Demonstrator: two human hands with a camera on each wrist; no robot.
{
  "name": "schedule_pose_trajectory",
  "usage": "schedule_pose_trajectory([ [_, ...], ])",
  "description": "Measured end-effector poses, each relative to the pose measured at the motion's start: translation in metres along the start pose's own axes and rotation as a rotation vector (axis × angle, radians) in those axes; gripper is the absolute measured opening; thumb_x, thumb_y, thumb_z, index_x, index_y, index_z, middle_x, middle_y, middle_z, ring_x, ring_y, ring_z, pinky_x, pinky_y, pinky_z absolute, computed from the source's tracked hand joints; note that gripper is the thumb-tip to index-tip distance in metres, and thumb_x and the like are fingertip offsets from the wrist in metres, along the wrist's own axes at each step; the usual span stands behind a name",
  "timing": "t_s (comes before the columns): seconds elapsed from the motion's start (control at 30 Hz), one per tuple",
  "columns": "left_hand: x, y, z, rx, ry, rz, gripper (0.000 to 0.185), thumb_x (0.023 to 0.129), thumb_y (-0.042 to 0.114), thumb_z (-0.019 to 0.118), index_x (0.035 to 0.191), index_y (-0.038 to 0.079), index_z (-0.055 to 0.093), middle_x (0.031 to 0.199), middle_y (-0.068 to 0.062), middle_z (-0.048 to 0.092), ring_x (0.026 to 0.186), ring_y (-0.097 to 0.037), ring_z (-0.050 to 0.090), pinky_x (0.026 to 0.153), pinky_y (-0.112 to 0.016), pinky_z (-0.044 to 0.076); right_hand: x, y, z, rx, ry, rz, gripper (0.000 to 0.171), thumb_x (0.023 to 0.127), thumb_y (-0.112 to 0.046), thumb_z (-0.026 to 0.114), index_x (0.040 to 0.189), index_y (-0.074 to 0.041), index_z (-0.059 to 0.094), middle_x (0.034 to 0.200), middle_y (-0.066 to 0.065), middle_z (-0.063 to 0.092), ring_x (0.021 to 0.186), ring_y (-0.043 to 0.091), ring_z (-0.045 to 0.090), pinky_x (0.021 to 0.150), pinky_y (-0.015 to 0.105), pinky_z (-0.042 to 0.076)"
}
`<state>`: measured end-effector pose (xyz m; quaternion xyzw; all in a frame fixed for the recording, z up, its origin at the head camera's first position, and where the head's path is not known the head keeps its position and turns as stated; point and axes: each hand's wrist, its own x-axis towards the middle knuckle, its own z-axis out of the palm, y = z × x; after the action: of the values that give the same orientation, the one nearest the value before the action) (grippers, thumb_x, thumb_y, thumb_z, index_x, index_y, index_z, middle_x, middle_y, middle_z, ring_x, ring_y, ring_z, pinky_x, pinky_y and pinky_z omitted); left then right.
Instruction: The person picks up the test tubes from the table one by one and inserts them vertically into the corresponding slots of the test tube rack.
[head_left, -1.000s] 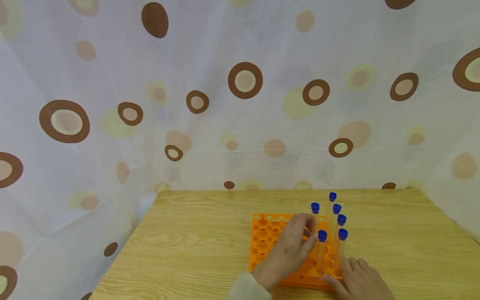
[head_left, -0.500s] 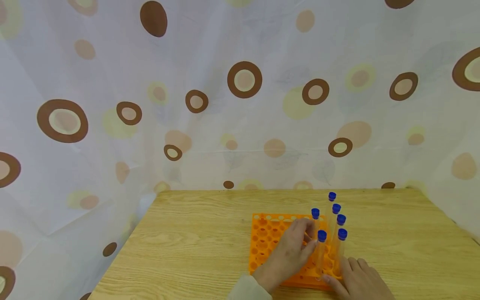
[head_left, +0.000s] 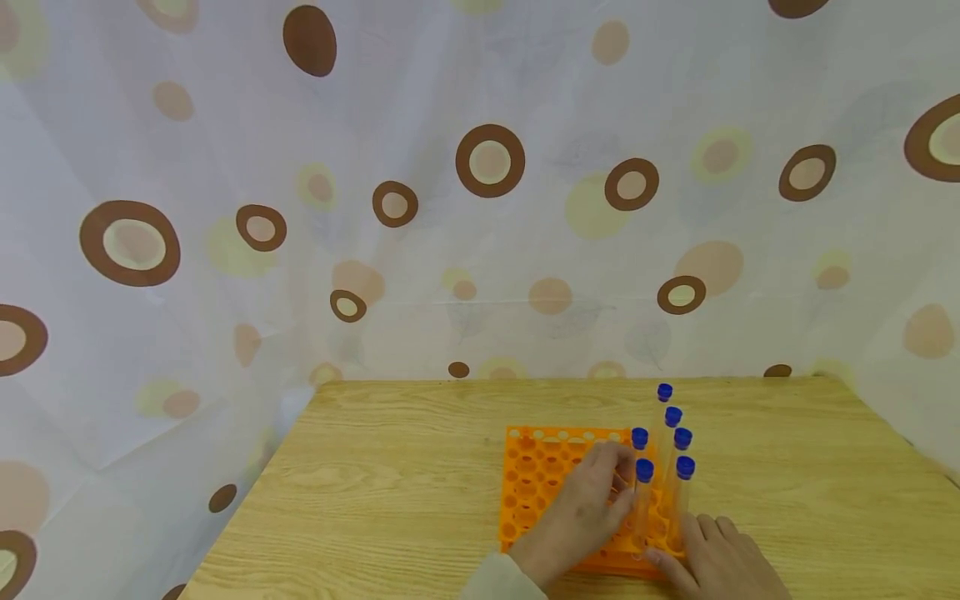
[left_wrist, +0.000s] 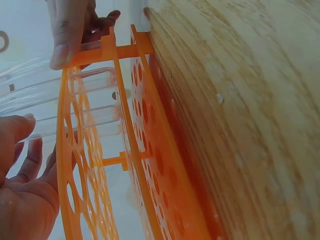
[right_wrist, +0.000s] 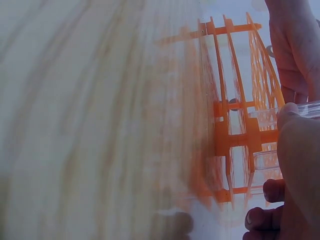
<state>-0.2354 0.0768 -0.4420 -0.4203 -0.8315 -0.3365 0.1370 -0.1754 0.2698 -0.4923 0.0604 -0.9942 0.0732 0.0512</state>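
Observation:
An orange test tube rack lies on the table, its top pierced with rows of round holes. Between thumb and fingers, my left hand holds a clear test tube with a blue cap, upright over the rack's right part. Other blue-capped test tubes stand in the right-hand column, and one more stands just in front of the held one. My right hand grips the rack's front right corner, thumb along the front edge. In the left wrist view, tube bottoms show between the rack's tiers.
The wooden table extends left, right and behind the rack. A white curtain with brown and beige circles hangs along the table's back and both sides.
My left hand has lowered its test tube into the rack area, bringing the cap down and slightly right, closer to the front tube. The right hand has kept its place.

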Motion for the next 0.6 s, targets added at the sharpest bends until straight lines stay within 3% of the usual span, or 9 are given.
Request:
schedule_pose_trajectory([
  [0.13, -0.0001, -0.0004, 0.0007, -0.03, -0.014, -0.032, 0.03, 0.096, 0.006, 0.063, 0.119, 0.013, 0.045, 0.102, 0.002, 0.051, 0.088, 0.001, 0.055, 0.077, -0.003, 0.044, -0.0002, -0.0001, 0.0004, -0.002, 0.005, 0.003, 0.054, 0.095, -0.065, 0.048, 0.085, -0.012, 0.049, 0.073, -0.001, 0.042, 0.066, 0.016, 0.036, 0.059, 0.028, 0.028],
  [0.4, -0.0002, 0.0008, 0.0004, -0.233, -0.062, -0.225, 0.025, 0.097, 0.008, 0.062, 0.116, 0.015, 0.048, 0.102, 0.008, 0.054, 0.088, 0.006, 0.054, 0.077, -0.01, 0.049, -0.0006, 0.001, 0.0009, 0.013, -0.008, 0.008, 0.054, 0.094, -0.065, 0.049, 0.084, -0.012, 0.048, 0.072, -0.001, 0.041, 0.066, 0.016, 0.036, 0.058, 0.028, 0.027],
  [0.6, -0.002, 0.0003, 0.0009, -0.28, -0.062, -0.323, 0.026, 0.095, 0.012, 0.066, 0.115, 0.018, 0.05, 0.1, 0.012, 0.054, 0.089, 0.006, 0.054, 0.081, -0.013, 0.05, 0.0011, 0.002, -0.0002, 0.042, -0.031, 0.008, 0.054, 0.094, -0.064, 0.05, 0.091, -0.011, 0.053, 0.076, 0.0, 0.046, 0.069, 0.016, 0.039, 0.06, 0.029, 0.031],
])
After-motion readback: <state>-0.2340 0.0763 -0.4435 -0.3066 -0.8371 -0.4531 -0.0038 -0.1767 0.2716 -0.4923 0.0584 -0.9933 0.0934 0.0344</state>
